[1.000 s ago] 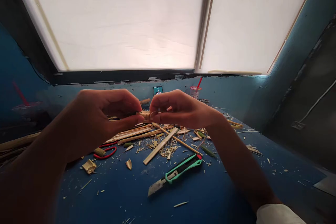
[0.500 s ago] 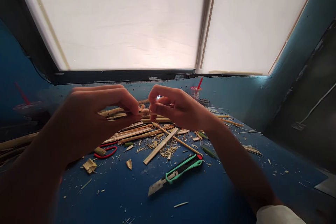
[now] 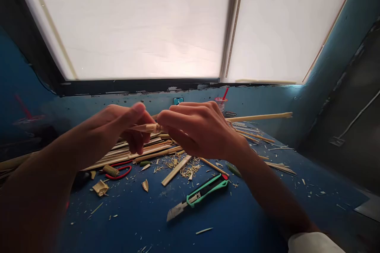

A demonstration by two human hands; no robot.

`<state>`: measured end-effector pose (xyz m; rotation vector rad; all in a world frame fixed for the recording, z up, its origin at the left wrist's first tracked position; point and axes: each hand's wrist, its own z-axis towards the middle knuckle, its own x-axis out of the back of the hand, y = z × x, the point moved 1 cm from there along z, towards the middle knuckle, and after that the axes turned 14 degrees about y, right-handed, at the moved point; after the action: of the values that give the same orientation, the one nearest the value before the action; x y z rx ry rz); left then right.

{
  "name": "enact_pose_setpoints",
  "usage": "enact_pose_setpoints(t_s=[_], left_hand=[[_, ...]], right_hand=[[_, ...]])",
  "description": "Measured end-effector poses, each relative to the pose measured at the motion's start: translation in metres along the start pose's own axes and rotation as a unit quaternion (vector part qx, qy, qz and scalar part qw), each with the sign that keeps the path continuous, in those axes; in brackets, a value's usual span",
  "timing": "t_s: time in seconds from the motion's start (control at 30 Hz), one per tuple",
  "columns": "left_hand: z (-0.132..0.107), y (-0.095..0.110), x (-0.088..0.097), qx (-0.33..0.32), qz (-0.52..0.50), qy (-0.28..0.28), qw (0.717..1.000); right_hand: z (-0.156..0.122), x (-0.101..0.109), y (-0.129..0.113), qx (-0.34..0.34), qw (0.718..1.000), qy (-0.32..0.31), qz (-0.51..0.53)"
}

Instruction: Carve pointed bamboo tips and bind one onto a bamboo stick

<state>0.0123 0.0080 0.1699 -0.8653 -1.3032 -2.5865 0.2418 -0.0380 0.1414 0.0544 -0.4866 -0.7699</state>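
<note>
My left hand [image 3: 114,132] and my right hand [image 3: 202,126] are close together above the table, in the middle of the view. Between them runs a thin pale bamboo strip [image 3: 151,127] with a knotted or wrapped spot near my right fingertips. The left fingers are curled about its left end, thumb raised. My right hand, back upward, is closed over the wrapped spot, so its fingertips are hidden. A long pale stick [image 3: 261,117] juts out to the right from behind the right hand; whether it joins the strip cannot be seen.
On the blue table [image 3: 118,229] lie a green utility knife [image 3: 197,197] with its blade out, red-handled scissors [image 3: 120,174], bamboo strips [image 3: 148,152] and shavings [image 3: 190,170]. A cup with a red straw [image 3: 221,104] and a phone [image 3: 178,101] stand by the wall.
My right hand has turned back-upward and moved slightly left over the wrapped spot. The left thumb has lifted and its fingers have shifted. The long stick now shows at right.
</note>
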Motion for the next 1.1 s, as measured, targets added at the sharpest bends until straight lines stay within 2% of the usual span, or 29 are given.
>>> enact_pose_setpoints(t_s=[0.1, 0.2, 0.3, 0.47, 0.53, 0.67, 0.73, 0.87, 0.93, 1.0, 1.1], left_hand=[[0.002, 0.002, 0.002, 0.024, -0.002, -0.077, 0.997], [0.003, 0.004, 0.004, 0.036, 0.003, -0.087, 0.996], [0.002, 0.004, 0.005, 0.025, 0.028, -0.041, 0.998], [-0.001, 0.007, -0.003, -0.009, 0.035, 0.058, 0.998], [-0.004, 0.011, -0.006, -0.043, 0.053, 0.085, 0.994], [-0.011, 0.014, -0.005, -0.153, 0.138, 0.121, 0.971], [-0.013, 0.012, -0.002, -0.183, 0.165, 0.113, 0.963], [-0.008, 0.005, 0.002, -0.117, 0.151, 0.014, 0.982], [-0.003, 0.002, 0.002, -0.080, 0.102, -0.001, 0.992], [0.000, 0.000, 0.001, -0.052, 0.059, 0.007, 0.997], [0.002, -0.001, -0.001, -0.023, 0.064, -0.028, 0.997]], right_hand=[[0.000, 0.001, -0.001, 0.043, 0.999, 0.015, -0.015], [0.000, 0.000, -0.001, 0.042, 0.999, 0.022, -0.017], [-0.002, -0.003, 0.001, -0.008, 1.000, -0.001, 0.010], [-0.002, -0.005, 0.010, -0.096, 0.989, -0.078, 0.083], [-0.001, -0.003, 0.013, -0.121, 0.984, -0.093, 0.097], [0.001, 0.001, 0.017, -0.143, 0.978, -0.087, 0.126], [0.001, 0.002, 0.018, -0.144, 0.974, -0.090, 0.148], [0.000, 0.001, 0.018, -0.125, 0.977, -0.087, 0.149], [-0.001, 0.000, 0.018, -0.100, 0.983, -0.075, 0.136], [-0.002, -0.001, 0.016, -0.074, 0.988, -0.061, 0.124], [-0.004, -0.002, 0.015, -0.040, 0.994, -0.044, 0.091]])
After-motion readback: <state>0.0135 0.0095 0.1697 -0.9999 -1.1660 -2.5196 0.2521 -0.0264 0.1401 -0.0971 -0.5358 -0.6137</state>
